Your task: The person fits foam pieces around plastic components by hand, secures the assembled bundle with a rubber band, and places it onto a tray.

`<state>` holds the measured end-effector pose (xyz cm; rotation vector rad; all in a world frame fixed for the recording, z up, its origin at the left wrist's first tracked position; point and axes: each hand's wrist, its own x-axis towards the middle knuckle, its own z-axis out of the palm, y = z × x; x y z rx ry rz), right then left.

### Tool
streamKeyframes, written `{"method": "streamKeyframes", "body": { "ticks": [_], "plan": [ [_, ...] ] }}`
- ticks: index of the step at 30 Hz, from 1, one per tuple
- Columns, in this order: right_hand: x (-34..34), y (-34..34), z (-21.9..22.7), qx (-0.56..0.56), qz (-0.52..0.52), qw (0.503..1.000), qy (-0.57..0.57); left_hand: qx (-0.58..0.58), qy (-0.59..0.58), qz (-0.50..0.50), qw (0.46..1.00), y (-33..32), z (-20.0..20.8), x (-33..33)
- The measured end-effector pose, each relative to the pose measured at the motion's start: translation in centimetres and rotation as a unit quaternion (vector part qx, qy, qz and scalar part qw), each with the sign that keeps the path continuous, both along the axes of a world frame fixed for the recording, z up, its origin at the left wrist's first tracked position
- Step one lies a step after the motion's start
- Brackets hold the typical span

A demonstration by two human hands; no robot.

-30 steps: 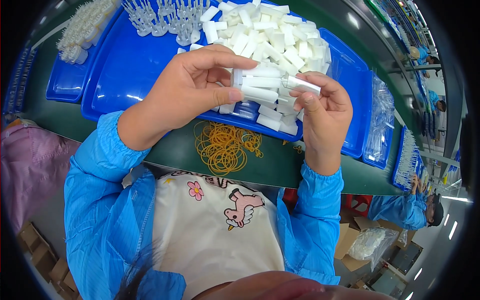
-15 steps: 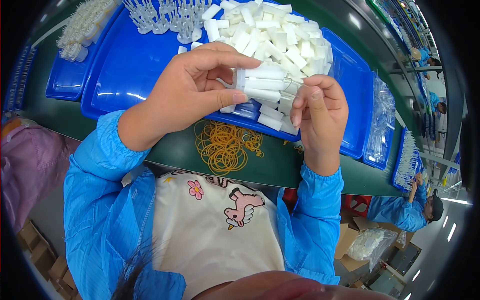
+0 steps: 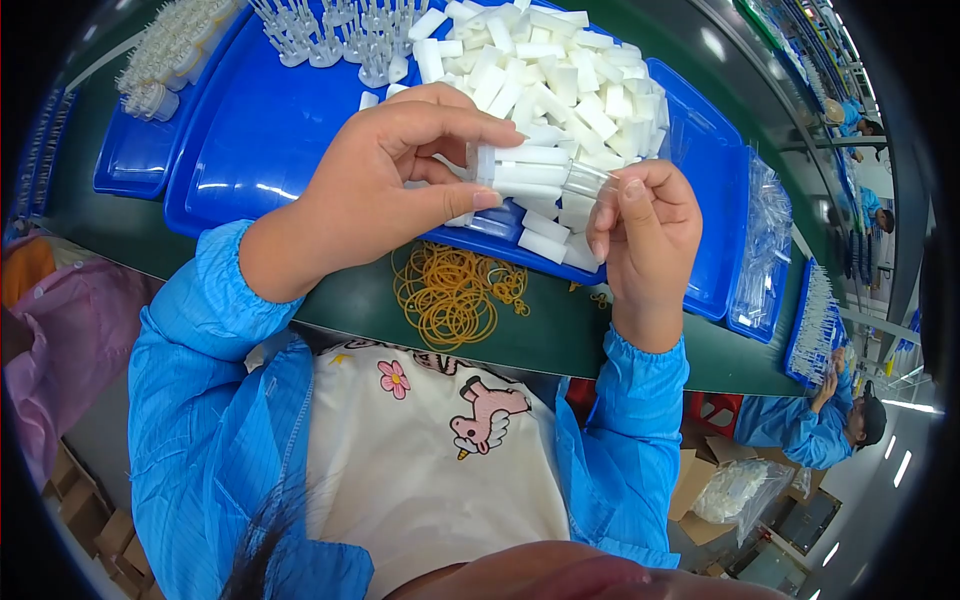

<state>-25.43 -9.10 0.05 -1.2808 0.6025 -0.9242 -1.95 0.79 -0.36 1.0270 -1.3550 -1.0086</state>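
My left hand is closed with thumb and fingers round the clear round base of a holder with several white foam tubes, lying sideways. Clear prongs stick out of the tubes toward the right. My right hand pinches at the ends of those prongs; what exactly lies between its fingertips is partly hidden. Behind and below the holder is a heap of loose white foam tubes in a blue tray.
Yellow-brown rubber bands lie on the green table near my body. Clear pronged holders stand at the tray's far side. A smaller tray of filled pieces is at left, clear plastic sleeves at right. A co-worker sits farther right.
My right hand has shifted slightly to the right, and more of the clear prongs shows between the foam tubes and its fingertips. My left hand keeps its grip on the base.
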Motion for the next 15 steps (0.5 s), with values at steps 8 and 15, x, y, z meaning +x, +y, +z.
{"method": "streamKeyframes", "body": {
  "ticks": [8,15],
  "plan": [
    [0.61,0.27,-0.43,0.006,-0.02,1.0,-0.006,0.003,-0.084,-0.013,0.996,0.12,0.5,-0.01],
    [0.61,0.41,-0.82,0.023,-0.025,0.999,0.004,-0.003,-0.101,-0.035,0.994,0.13,0.89,-0.03]
  ]
}}
